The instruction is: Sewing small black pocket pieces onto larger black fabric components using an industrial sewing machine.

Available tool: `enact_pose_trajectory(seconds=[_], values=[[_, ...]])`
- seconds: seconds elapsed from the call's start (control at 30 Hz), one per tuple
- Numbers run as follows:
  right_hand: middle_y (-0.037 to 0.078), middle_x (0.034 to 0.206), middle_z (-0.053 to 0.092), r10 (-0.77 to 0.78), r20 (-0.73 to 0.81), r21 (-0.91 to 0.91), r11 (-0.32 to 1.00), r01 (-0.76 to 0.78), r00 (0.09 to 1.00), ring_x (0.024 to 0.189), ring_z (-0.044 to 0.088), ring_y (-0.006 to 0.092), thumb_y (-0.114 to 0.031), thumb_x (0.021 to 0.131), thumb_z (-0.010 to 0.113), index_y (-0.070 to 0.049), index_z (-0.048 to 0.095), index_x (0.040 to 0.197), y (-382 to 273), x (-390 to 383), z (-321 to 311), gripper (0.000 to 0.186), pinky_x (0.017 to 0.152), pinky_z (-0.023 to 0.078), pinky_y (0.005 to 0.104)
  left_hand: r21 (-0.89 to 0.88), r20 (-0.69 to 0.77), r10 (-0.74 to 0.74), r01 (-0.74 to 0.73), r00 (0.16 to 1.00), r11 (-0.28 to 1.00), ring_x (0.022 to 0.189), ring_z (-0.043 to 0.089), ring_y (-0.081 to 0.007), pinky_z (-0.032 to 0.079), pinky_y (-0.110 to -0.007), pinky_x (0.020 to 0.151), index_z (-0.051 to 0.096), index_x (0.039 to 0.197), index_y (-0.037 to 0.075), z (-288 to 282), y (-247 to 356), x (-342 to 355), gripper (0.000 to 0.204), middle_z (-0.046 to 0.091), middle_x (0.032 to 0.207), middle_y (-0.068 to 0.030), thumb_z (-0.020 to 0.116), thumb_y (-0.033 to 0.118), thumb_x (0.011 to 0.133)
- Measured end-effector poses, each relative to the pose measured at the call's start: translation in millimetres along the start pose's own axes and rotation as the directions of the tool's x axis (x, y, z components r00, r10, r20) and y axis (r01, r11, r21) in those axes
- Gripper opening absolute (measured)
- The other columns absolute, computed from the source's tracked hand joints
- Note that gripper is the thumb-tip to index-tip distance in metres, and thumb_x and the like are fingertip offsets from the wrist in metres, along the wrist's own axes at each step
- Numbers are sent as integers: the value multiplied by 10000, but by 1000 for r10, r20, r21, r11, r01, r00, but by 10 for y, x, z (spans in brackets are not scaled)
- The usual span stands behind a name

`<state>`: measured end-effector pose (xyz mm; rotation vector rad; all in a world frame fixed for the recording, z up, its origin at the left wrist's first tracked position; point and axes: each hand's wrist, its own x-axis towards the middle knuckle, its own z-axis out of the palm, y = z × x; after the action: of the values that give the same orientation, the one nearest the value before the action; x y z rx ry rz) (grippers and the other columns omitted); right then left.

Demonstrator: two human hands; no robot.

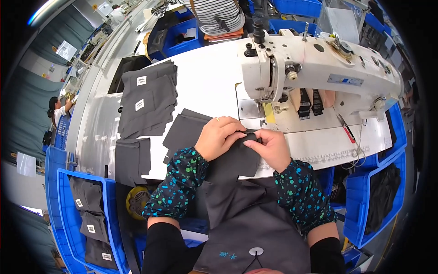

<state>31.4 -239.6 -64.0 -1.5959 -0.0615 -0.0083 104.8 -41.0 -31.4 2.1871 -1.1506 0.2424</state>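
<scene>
Both hands pinch the upper edge of a dark grey fabric piece (244, 157) at the table's front, just below the needle area of a white sewing machine (292, 59). My left hand (220, 136) has thumb and fingers closed on the cloth, a ring on one finger. Close beside it, my right hand (271, 148) grips the same edge between thumb and bent fingers. The cloth hangs over the table edge towards my lap. Left of it lies a fanned stack of plain grey pieces (182, 130). A yellow piece (269, 112) sits beside the presser foot.
Grey labelled pieces (148, 98) and a smaller folded pile (132, 157) lie on the left. Red-handled snips (350, 133) and black labels (316, 102) rest by the machine. Blue bins (59, 182) (351, 214) flank the table. Another person (219, 16) sits across.
</scene>
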Motion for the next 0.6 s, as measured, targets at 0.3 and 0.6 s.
enact_pose_trajectory(seconds=[0.3, 0.6], values=[[13, 814, 704, -21, -1, 200, 980, 20, 1000, 704, 585, 47, -22, 865, 764, 31, 715, 972, 121, 25, 59, 128, 648, 497, 229, 247, -88, 159, -133, 983, 960, 909, 618, -236, 475, -379, 829, 653, 932, 74, 72, 93, 31, 67, 668, 963, -34, 689, 86, 877], [28, 778, 692, -31, 43, 102, 994, 27, 999, 678, 577, 58, -33, 848, 768, 26, 722, 991, 102, 30, 39, 162, 636, 492, 243, -210, 254, -144, 200, 956, 957, 951, 544, -340, 432, -412, 893, 567, 958, 16, -61, -101, 104, 108, 604, 965, -122, 519, 92, 1018]])
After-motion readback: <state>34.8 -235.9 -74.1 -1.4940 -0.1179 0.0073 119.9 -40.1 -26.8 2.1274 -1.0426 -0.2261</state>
